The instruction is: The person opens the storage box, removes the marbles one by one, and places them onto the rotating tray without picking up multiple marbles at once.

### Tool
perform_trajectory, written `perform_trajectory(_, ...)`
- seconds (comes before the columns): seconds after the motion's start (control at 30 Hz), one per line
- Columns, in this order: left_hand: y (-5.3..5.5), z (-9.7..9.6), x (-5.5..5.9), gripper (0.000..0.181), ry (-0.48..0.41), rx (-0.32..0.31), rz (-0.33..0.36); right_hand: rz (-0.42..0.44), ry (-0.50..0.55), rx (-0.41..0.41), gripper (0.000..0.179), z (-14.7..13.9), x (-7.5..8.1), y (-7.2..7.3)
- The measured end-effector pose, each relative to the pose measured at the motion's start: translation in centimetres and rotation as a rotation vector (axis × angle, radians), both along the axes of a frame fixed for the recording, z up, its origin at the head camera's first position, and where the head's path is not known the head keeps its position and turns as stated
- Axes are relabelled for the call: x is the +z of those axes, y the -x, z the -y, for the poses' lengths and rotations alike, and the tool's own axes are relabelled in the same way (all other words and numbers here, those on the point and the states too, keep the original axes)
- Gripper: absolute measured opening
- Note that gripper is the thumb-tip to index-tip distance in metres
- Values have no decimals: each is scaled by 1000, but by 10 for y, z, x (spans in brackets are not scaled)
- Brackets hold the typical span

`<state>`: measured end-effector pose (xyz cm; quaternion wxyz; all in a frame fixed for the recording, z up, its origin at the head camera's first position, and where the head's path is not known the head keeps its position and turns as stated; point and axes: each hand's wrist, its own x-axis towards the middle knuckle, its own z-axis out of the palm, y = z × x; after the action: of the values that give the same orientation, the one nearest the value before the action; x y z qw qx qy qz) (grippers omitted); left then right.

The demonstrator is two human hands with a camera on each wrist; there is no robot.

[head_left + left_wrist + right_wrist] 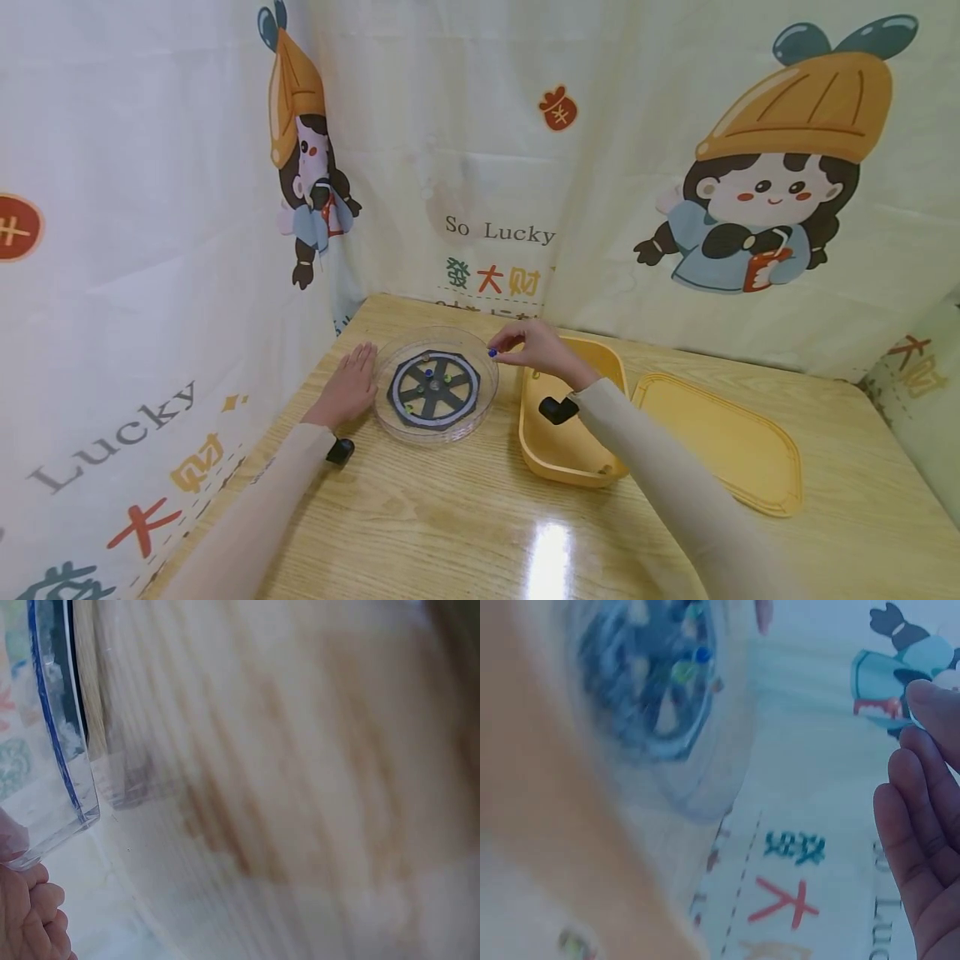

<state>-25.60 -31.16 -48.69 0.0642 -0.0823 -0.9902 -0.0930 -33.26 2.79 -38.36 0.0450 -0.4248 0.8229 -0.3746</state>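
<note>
The backdrop cloth [480, 167] reads "So Lucky"; below it "發大财"; at left, "Lucky".

left hand [348, 385] flat, fingers straight | right hand [534, 347] raised, fingertips pinched

blue bead [492, 353] | small, round | pinched above clear round dish [480, 408] rim, right side

We sit at a small curtained-off booth, not a lived-in room. Cartoon-printed cloth [465, 167] reading "So Lucky" hangs along the far and left edges of a wooden tabletop [465, 517], closing it in.
</note>
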Motion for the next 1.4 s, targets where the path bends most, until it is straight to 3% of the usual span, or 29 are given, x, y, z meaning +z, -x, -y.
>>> perform_trajectory(0.33, 1, -2, 2, 59, 10, 1, 1, 6, -41, 45, 18, 58, -4, 4)
perform_trajectory(0.63, 3, -1, -1, 58, 9, 5, -1, 65, -99, 84, 14, 96, -22, 10)
perform_trajectory(1.4, 2, -1, 0, 59, 17, 5, -23, 28, -247, 89, 10, 151, -47, 19)
